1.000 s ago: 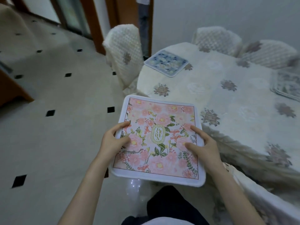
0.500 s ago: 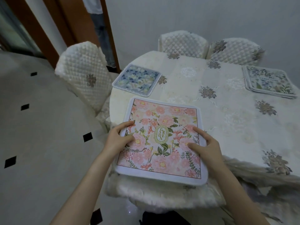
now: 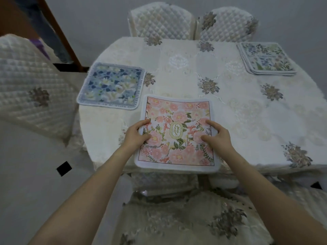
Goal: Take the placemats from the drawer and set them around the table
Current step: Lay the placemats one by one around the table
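A pink floral placemat [image 3: 177, 121] with a green oval label is over the near edge of the table [image 3: 247, 110]; its front edge overhangs a little. My left hand [image 3: 136, 134] grips its left side, thumb on top. My right hand [image 3: 218, 136] grips its right side the same way. A blue floral placemat [image 3: 111, 85] lies flat at the table's left edge. A small stack of pale green-and-blue floral placemats [image 3: 265, 58] lies at the far right corner.
Quilted white chairs ring the table: one at the left [image 3: 33, 89], two at the far side [image 3: 161, 20] [image 3: 228, 23], and one just below me [image 3: 185, 218]. A person's legs [image 3: 46, 27] stand by a wooden door frame at the top left.
I have turned toward the table and carried the pink placemat from over the floor to over the table's near edge. Both hands keep their grip on it.
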A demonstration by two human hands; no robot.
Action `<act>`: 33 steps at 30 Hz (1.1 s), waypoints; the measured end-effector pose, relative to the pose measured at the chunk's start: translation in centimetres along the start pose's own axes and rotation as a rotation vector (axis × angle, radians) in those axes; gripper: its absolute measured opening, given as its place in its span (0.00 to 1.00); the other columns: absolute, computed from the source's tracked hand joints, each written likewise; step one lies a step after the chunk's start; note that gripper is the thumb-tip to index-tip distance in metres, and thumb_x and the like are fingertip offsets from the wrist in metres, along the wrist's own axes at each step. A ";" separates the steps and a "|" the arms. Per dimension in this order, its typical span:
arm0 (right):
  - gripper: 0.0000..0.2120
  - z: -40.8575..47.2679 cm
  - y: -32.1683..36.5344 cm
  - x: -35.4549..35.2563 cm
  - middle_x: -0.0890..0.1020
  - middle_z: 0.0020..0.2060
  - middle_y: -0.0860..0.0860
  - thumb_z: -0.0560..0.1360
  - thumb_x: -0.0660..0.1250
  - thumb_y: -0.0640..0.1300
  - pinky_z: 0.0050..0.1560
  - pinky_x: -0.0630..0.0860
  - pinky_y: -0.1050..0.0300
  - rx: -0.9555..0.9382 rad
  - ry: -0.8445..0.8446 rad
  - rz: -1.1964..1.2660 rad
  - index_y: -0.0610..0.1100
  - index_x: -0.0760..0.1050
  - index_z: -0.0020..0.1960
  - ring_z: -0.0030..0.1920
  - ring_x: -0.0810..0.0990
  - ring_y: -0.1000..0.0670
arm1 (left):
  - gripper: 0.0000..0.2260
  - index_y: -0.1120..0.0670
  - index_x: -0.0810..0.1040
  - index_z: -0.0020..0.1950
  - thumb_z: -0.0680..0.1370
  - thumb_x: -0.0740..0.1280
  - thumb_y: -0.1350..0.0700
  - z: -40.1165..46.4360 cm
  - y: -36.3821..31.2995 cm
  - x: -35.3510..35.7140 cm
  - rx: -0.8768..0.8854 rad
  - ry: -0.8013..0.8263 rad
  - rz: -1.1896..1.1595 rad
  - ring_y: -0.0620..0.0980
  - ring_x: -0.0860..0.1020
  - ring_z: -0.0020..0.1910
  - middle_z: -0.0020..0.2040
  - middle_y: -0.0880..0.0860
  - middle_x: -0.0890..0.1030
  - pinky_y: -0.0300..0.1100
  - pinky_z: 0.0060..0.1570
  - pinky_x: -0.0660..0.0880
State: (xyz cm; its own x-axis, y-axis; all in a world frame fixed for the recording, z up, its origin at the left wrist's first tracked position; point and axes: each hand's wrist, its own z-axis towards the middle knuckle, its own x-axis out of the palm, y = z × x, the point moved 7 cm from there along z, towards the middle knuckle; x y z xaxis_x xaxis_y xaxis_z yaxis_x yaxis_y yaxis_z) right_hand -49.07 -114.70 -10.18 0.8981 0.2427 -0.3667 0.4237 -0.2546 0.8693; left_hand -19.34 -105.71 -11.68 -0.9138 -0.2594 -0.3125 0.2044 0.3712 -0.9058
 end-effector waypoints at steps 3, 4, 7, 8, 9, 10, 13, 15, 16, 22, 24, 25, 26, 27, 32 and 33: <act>0.31 2.1 -1.8 1.5 0.76 0.65 0.45 0.69 0.70 0.31 0.40 0.79 0.34 0.014 -0.030 -0.028 0.52 0.73 0.68 0.39 0.81 0.32 | 0.25 0.45 0.75 0.66 0.73 0.71 0.64 3.0 1.9 0.9 0.022 0.056 0.039 0.46 0.79 0.54 0.66 0.46 0.75 0.45 0.53 0.79; 0.31 2.7 -2.4 1.9 0.76 0.66 0.45 0.69 0.70 0.31 0.40 0.79 0.34 0.024 -0.042 -0.046 0.51 0.73 0.68 0.41 0.81 0.31 | 0.25 0.45 0.75 0.67 0.73 0.71 0.63 3.8 2.5 1.2 0.025 0.070 0.052 0.46 0.78 0.57 0.66 0.45 0.75 0.48 0.56 0.78; 0.31 3.8 -3.7 2.7 0.76 0.65 0.46 0.69 0.70 0.32 0.40 0.81 0.39 0.058 -0.064 -0.102 0.52 0.73 0.68 0.40 0.81 0.33 | 0.25 0.47 0.74 0.68 0.74 0.71 0.63 5.0 4.0 1.5 0.023 0.092 0.087 0.42 0.75 0.59 0.66 0.45 0.75 0.40 0.59 0.73; 0.30 4.0 -4.0 2.9 0.76 0.65 0.46 0.69 0.70 0.32 0.39 0.81 0.41 0.058 -0.067 -0.121 0.53 0.73 0.68 0.41 0.81 0.32 | 0.25 0.48 0.74 0.69 0.74 0.71 0.63 5.2 4.3 1.5 0.025 0.095 0.113 0.40 0.75 0.57 0.66 0.45 0.75 0.33 0.56 0.71; 0.30 4.1 -4.3 3.1 0.76 0.65 0.45 0.70 0.69 0.32 0.39 0.81 0.43 0.054 -0.068 -0.127 0.52 0.73 0.68 0.41 0.81 0.32 | 0.25 0.49 0.73 0.69 0.74 0.70 0.63 5.2 4.6 1.6 0.029 0.093 0.133 0.39 0.75 0.56 0.66 0.46 0.75 0.30 0.54 0.70; 0.30 4.1 -4.6 3.3 0.77 0.64 0.45 0.70 0.69 0.32 0.37 0.81 0.47 0.048 -0.066 -0.123 0.52 0.72 0.69 0.39 0.81 0.33 | 0.25 0.49 0.73 0.69 0.74 0.70 0.63 5.2 5.0 1.6 0.027 0.086 0.148 0.41 0.76 0.57 0.66 0.46 0.75 0.30 0.53 0.69; 0.30 4.1 -4.9 3.8 0.75 0.63 0.48 0.69 0.70 0.37 0.45 0.79 0.50 -0.013 -0.114 -0.210 0.50 0.72 0.69 0.48 0.79 0.39 | 0.24 0.48 0.70 0.72 0.76 0.68 0.59 5.1 5.8 1.9 0.031 0.056 0.286 0.47 0.76 0.58 0.66 0.48 0.75 0.36 0.53 0.69; 0.31 4.5 -5.5 3.7 0.70 0.65 0.48 0.68 0.71 0.44 0.63 0.68 0.50 -0.062 -0.174 -0.398 0.51 0.70 0.70 0.65 0.68 0.43 | 0.24 0.47 0.64 0.75 0.79 0.63 0.55 4.6 6.0 2.8 0.055 0.069 0.462 0.48 0.73 0.53 0.63 0.53 0.72 0.40 0.49 0.68; 0.30 4.5 -5.8 3.9 0.67 0.69 0.47 0.69 0.70 0.47 0.67 0.62 0.50 -0.092 -0.178 -0.477 0.50 0.69 0.71 0.69 0.63 0.45 | 0.23 0.47 0.62 0.76 0.80 0.60 0.53 4.1 6.0 3.1 0.071 0.046 0.578 0.49 0.71 0.51 0.61 0.55 0.70 0.42 0.47 0.67; 0.29 5.2 -8.9 6.2 0.49 0.78 0.50 0.81 0.42 0.56 0.77 0.48 0.46 -0.281 -0.081 -0.909 0.46 0.46 0.78 0.78 0.44 0.49 | 0.23 0.50 0.64 0.76 0.81 0.49 0.47 2.7 8.1 4.2 0.161 -0.161 1.033 0.63 0.67 0.64 0.67 0.66 0.69 0.59 0.62 0.64; 0.28 5.4 -8.5 5.9 0.49 0.78 0.49 0.81 0.42 0.55 0.76 0.47 0.44 -0.287 -0.109 -0.927 0.46 0.46 0.78 0.78 0.44 0.47 | 0.24 0.50 0.66 0.74 0.81 0.49 0.46 2.9 7.5 4.0 0.191 -0.162 1.074 0.65 0.61 0.70 0.73 0.66 0.63 0.61 0.68 0.56; 0.28 5.4 -8.0 5.9 0.48 0.78 0.49 0.81 0.43 0.55 0.76 0.46 0.44 -0.295 -0.123 -0.932 0.46 0.46 0.78 0.78 0.43 0.47 | 0.24 0.51 0.67 0.74 0.80 0.50 0.46 3.2 6.6 4.2 0.243 -0.147 1.091 0.65 0.58 0.73 0.74 0.66 0.61 0.60 0.70 0.51; 0.28 5.5 -7.0 6.2 0.48 0.78 0.49 0.82 0.43 0.55 0.76 0.44 0.45 -0.310 -0.132 -0.932 0.47 0.45 0.79 0.78 0.42 0.47 | 0.24 0.51 0.65 0.74 0.80 0.50 0.46 3.8 5.5 4.7 0.309 -0.116 1.098 0.64 0.55 0.75 0.76 0.65 0.57 0.59 0.72 0.47; 0.28 5.8 -5.8 7.0 0.46 0.78 0.50 0.82 0.43 0.56 0.76 0.42 0.46 -0.332 -0.134 -0.926 0.48 0.44 0.79 0.78 0.41 0.48 | 0.25 0.51 0.60 0.77 0.81 0.50 0.45 4.7 4.3 5.5 0.378 -0.083 1.098 0.62 0.51 0.77 0.77 0.64 0.54 0.58 0.73 0.44; 0.29 10.2 0.3 14.5 0.46 0.78 0.51 0.81 0.39 0.58 0.76 0.39 0.46 -0.485 -0.030 -0.910 0.48 0.42 0.79 0.78 0.41 0.48 | 0.29 0.56 0.45 0.79 0.80 0.39 0.46 11.7 0.9 11.3 0.494 0.056 1.135 0.54 0.43 0.78 0.79 0.56 0.46 0.51 0.74 0.38; 0.30 11.0 0.2 15.6 0.47 0.78 0.50 0.81 0.38 0.58 0.76 0.39 0.46 -0.493 -0.005 -0.927 0.47 0.44 0.79 0.78 0.43 0.48 | 0.30 0.56 0.41 0.78 0.78 0.36 0.46 12.7 1.5 12.1 0.480 0.095 1.164 0.53 0.40 0.77 0.79 0.55 0.43 0.51 0.75 0.37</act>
State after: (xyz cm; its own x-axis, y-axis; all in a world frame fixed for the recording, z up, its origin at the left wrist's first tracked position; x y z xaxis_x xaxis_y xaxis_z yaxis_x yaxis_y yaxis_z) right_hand -33.70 -121.26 -19.34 0.2475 0.1434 -0.9582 0.8521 0.4385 0.2857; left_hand -25.60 -119.55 -20.47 -0.1252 0.0752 -0.9893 0.9914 -0.0296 -0.1277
